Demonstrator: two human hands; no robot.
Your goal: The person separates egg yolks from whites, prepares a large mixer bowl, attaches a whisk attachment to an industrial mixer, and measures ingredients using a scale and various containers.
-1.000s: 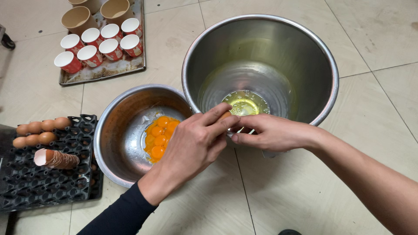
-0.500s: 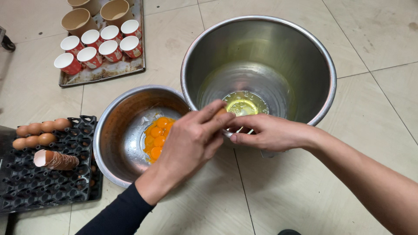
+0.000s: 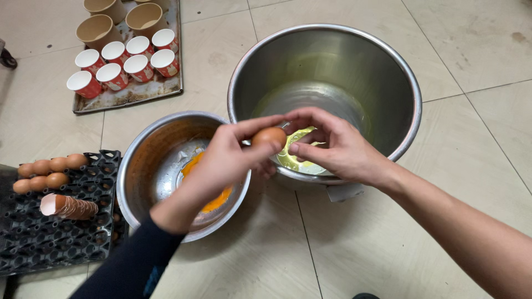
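1. The egg [image 3: 269, 136] is brown, smooth and rounded; only its upper part shows between the two hands, and no crack can be made out from here.
2. It hangs over the near rim of the big bowl [image 3: 388, 72], just above a pool of pale yellowish egg white [image 3: 293, 161] on that bowl's bottom.
3. The left hand [image 3: 224, 160] comes from the lower left in a dark sleeve; its fingers [image 3: 260, 123] are closed round the egg's left side, thumb below and forefinger stretched over the top.
4. The right hand [image 3: 338, 147] comes from the lower right on a bare arm; its fingers [image 3: 302, 148] pinch the egg's right side, the rest curled above it.
5. Both hands thus grip the one egg, touching each other at the fingertips.
6. The small bowl [image 3: 144, 160], steel too, stands on the floor just left of the big bowl, and the two nearly touch. It holds orange yolks [image 3: 219, 196], partly hidden by the left wrist.
7. At the floor's left edge lies a black egg tray [image 3: 55, 238] with a few whole brown eggs [image 3: 47, 171] in its far rows and a stack of empty shells [image 3: 69, 206] lying on its side.
8. Toward the far left corner a metal baking tray [image 3: 133, 94] carries red-and-white paper cups [image 3: 124, 63] and some plain brown ones [image 3: 97, 30].
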